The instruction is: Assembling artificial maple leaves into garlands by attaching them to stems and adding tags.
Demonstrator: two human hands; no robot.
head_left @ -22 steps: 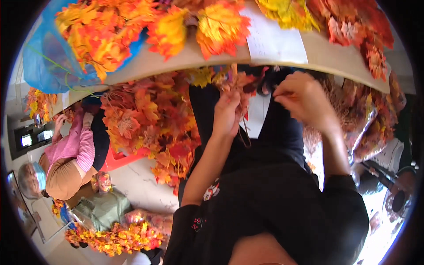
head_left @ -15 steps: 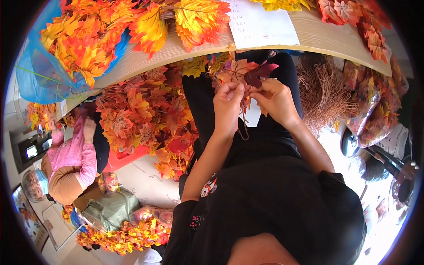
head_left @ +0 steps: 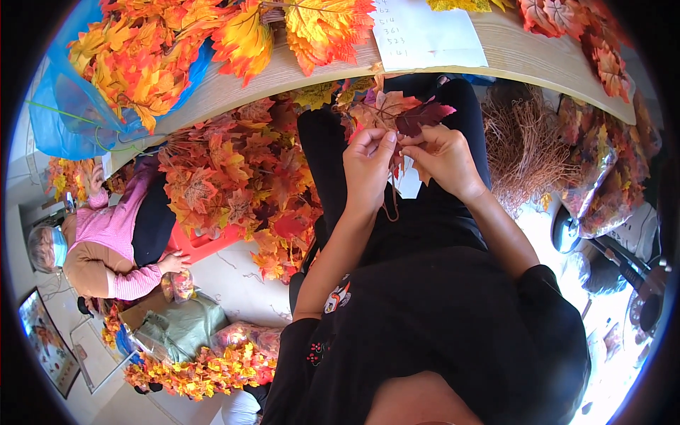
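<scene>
Above my lap, a bunch of artificial maple leaves (head_left: 382,108) in dull orange is held up between both hands, with a dark red maple leaf (head_left: 425,117) on its right. My left hand (head_left: 368,161) is closed in a pinch on the bunch, thumb against fingers. A thin brown stem (head_left: 390,207) hangs in a loop below it. My right hand (head_left: 448,161) is pinched close beside the left, just under the dark red leaf. What lies between its fingertips is too small to make out.
A wooden table (head_left: 453,69) curves ahead, bearing orange leaves (head_left: 142,67), a blue plastic bag (head_left: 67,117) and a paper sheet (head_left: 428,35). Leaf garlands (head_left: 234,177) hang at left, brown twiggy stems (head_left: 520,152) at right. A co-worker in pink (head_left: 106,234) sits beside a red stool (head_left: 205,244).
My hands keep nearly the same pinched pose around the leaves. The co-worker at left has leaned back and lowered one arm to the red stool. The whole view has shifted slightly.
</scene>
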